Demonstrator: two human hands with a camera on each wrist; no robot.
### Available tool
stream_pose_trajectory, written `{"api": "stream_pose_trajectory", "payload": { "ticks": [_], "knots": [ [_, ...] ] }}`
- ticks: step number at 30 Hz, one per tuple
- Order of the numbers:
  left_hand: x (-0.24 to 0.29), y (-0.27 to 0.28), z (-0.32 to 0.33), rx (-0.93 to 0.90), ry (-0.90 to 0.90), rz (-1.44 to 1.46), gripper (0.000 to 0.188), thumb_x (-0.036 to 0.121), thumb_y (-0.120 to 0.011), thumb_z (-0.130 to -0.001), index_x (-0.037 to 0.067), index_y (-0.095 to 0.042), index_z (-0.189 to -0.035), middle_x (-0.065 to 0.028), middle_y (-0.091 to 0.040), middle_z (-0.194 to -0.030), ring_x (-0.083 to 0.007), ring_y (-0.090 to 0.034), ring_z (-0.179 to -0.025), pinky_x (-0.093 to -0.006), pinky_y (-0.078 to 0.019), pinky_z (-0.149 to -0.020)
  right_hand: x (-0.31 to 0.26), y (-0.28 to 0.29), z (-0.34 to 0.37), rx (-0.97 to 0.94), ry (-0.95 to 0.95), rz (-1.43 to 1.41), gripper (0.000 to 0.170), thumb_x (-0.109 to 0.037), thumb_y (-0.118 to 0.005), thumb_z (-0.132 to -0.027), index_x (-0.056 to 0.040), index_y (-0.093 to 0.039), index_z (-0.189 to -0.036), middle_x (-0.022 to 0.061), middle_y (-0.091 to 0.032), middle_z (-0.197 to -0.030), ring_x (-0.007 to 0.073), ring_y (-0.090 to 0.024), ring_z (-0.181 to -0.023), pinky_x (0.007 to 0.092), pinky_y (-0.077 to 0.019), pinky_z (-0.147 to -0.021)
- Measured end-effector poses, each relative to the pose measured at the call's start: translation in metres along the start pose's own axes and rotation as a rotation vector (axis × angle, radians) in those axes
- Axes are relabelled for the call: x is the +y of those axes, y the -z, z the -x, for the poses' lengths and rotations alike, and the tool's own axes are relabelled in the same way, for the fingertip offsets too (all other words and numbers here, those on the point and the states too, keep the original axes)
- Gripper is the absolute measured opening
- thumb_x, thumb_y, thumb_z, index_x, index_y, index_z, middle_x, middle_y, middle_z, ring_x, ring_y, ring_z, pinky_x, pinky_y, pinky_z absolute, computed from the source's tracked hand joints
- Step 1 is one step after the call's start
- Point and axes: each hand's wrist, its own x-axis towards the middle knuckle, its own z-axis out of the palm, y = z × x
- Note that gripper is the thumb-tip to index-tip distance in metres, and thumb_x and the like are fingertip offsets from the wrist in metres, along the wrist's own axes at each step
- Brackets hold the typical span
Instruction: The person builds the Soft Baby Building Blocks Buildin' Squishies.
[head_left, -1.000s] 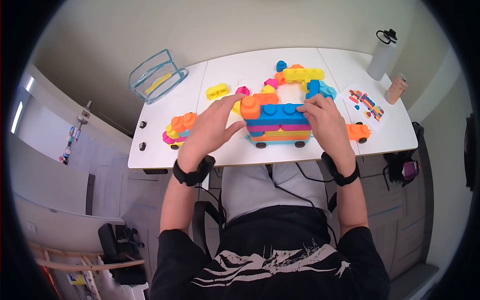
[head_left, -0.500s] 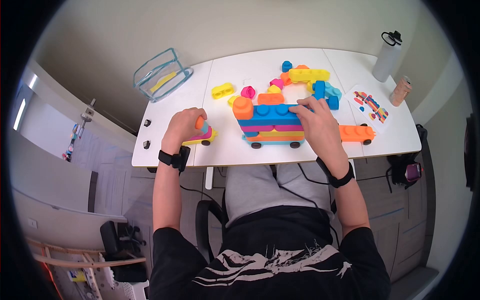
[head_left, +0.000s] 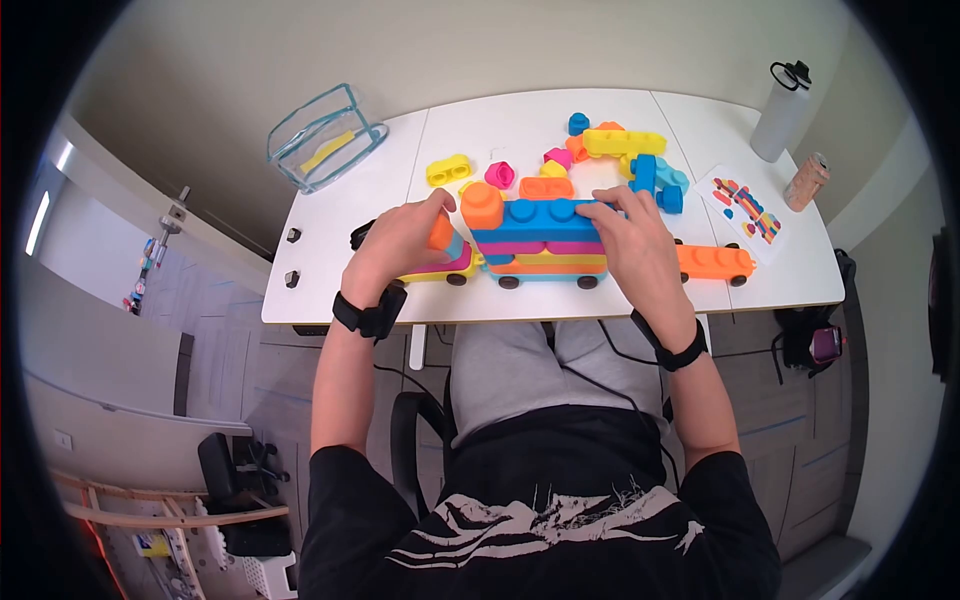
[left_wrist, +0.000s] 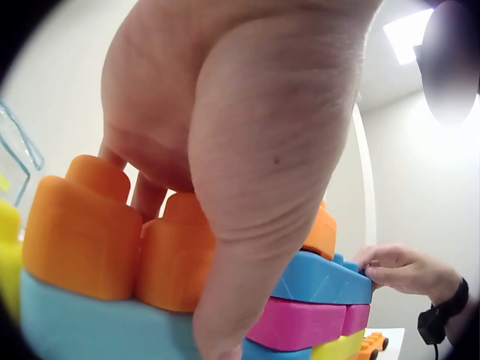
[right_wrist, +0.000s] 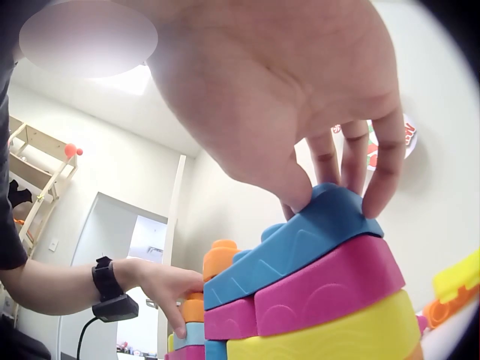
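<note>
My left hand [head_left: 397,245] grips the small block car [head_left: 436,270], thumb and fingers around its orange blocks [left_wrist: 84,236] on a light blue one. That car stands right up against the left end of the larger stacked vehicle [head_left: 548,262]. On top of the larger stack lies a long blue block [head_left: 540,222] with an orange block [head_left: 482,206] at its left end. The fingers and thumb of my right hand [head_left: 640,250] pinch the blue block's right end, seen closely in the right wrist view.
An orange wheeled piece [head_left: 716,263] stands at the right. Loose blocks, including a long yellow one [head_left: 624,143], lie behind. A picture sheet [head_left: 742,212], a can [head_left: 807,182], a bottle [head_left: 781,112] and a clear case [head_left: 327,140] are farther out.
My left hand left the big stack's left end, took hold of the small car and moved it right against the stack. My right hand stayed on the blue block; the stack shifted slightly left.
</note>
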Motion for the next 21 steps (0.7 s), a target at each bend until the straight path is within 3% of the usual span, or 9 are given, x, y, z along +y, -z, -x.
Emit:
{"api": "stream_pose_trajectory", "payload": {
  "ticks": [15, 21],
  "knots": [
    [0.003, -0.021, -0.005, 0.033, -0.026, -0.063, 0.055, 0.012, -0.087, -0.077, 0.006, -0.056, -0.121, -0.0180, -0.076, -0.104, -0.0414, -0.072, -0.100, -0.0488, -0.0580, -0.084, -0.001, 0.000, 0.001, 0.003, 0.015, -0.005, 0.025, -0.002, -0.070, -0.089, -0.0088, -0.077, -0.112, 0.0047, -0.066, -0.113, 0.0268, -0.062, -0.103, 0.0369, -0.0589, -0.080],
    [-0.003, -0.023, -0.005, 0.018, -0.072, -0.089, 0.059, 0.013, -0.088, -0.075, 0.005, -0.057, -0.125, -0.0189, -0.074, -0.109, -0.0408, -0.071, -0.104, -0.0478, -0.0583, -0.087, -0.002, 0.000, 0.000, -0.003, 0.005, -0.009, 0.024, -0.002, -0.069, -0.090, -0.0088, -0.077, -0.112, 0.0045, -0.067, -0.113, 0.0266, -0.061, -0.103, 0.0368, -0.0589, -0.080]
  ]
}}
